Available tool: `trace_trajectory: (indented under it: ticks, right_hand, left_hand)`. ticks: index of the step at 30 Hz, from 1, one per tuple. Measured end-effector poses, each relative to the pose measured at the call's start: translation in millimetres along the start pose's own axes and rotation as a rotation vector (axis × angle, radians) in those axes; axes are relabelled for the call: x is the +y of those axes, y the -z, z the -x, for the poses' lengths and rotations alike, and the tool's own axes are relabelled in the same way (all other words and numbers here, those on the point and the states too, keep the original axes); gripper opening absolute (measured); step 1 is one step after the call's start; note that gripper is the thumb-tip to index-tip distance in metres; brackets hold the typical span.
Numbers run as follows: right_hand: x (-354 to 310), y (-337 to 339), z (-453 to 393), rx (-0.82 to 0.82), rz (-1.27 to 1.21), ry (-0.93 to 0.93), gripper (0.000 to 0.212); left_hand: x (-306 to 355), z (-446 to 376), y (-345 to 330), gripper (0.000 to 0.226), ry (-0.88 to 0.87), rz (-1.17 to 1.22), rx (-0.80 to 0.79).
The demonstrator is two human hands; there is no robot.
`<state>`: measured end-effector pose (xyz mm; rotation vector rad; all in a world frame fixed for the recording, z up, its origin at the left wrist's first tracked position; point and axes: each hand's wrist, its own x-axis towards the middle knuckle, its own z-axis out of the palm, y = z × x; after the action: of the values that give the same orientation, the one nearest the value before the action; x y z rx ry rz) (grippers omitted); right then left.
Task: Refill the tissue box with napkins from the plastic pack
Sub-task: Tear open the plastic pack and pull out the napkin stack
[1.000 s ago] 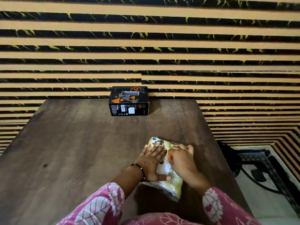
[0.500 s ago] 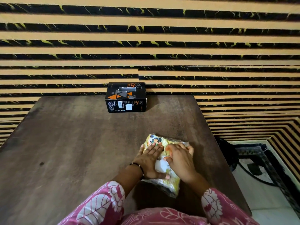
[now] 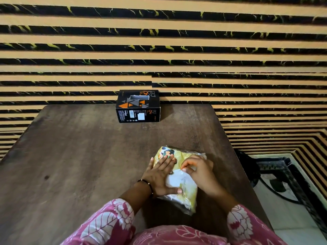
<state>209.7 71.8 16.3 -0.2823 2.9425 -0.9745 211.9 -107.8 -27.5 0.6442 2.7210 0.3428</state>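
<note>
- The pack (image 3: pixel 178 183), yellow and clear plastic with white napkins showing through, lies flat on the table (image 3: pixel 79 156) near its front right part, close to the person.
- The left hand (image 3: pixel 160 177) lies open and flat on the pack's left side, fingers spread forward, thumb stretched across the plastic toward the right.
- The right hand (image 3: pixel 199 171) rests on the pack's right half with its fingers curled in, thumb and forefinger pinched together on the plastic near the middle of the top face.
- A dark bangle (image 3: pixel 146 184) circles the left wrist; both sleeves (image 3: pixel 113 220) are pink with a white leaf and flower print.
- The box (image 3: pixel 138 106), black with orange and grey triangles, stands at the table's far edge, against the wall (image 3: pixel 159 41), well apart from the pack. Its top slot faces up; what lies inside cannot be told.
- Bare dark wood lies between the pack and the box; nothing stands in that stretch.
- The wall is striped in tan and black marbled bands.
- To the right of the table, on the floor, a dark cable (image 3: pixel 276 193) curves over a patterned mat (image 3: pixel 283 174), with pale tiles (image 3: pixel 292 227) nearer the person.
- The hands cover much of the pack's upper face, so whether it has been torn open cannot be told.
</note>
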Motion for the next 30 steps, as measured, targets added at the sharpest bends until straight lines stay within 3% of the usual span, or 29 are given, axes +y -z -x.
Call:
trace_trajectory:
  ticks: [5,7,9,12,15,17,22,25,26,28,30]
  right_hand:
    - [12,27,3,-0.059,-0.495,-0.035,0.032]
    - [7,35,5,-0.135,-0.554,-0.033,0.03]
    - [2,39,6,-0.156,-0.575,-0.034,0.022]
    - [3,36,10,-0.162,-0.578,-0.054,0.018]
    - [8,27,16,-0.184,-0.538,-0.049,0.021]
    - [11,23,18,-0.161,-0.526,-0.049,0.025]
    - [17,20,24,-0.142,-0.488,-0.077,0.026]
    - [15,13,26,-0.231,-0.378,-0.05,0.025]
    - [11,8,25,-0.254,-0.351,-0.036,0.024]
    - [2,0,22,-0.254,-0.328,-0.02,0.019]
    - [-4,-4,20,-0.191,-0.279,0.003,0.014]
  left_hand:
    - [-28,-1,17,0.119,-0.055,-0.125,-0.009]
    - [-44,-6,32,0.116,-0.034,-0.221,-0.024]
    - [-56,-8,50,0.099,0.021,-0.281,-0.055]
    - [-59,-8,65,0.089,0.094,-0.25,-0.05]
    - [-33,-4,51,0.093,0.115,-0.018,0.019]
    - [-9,0,31,0.083,0.102,0.06,-0.017]
    - [-11,-6,9,0.068,0.111,-0.097,-0.017]
    - [-34,-9,22,0.091,0.04,-0.226,-0.013]
    - [-40,-9,27,0.089,0.03,-0.283,-0.031]
    - [-45,-9,39,0.063,0.074,-0.343,-0.056]
    - [-42,-8,45,0.06,0.141,-0.258,-0.053]
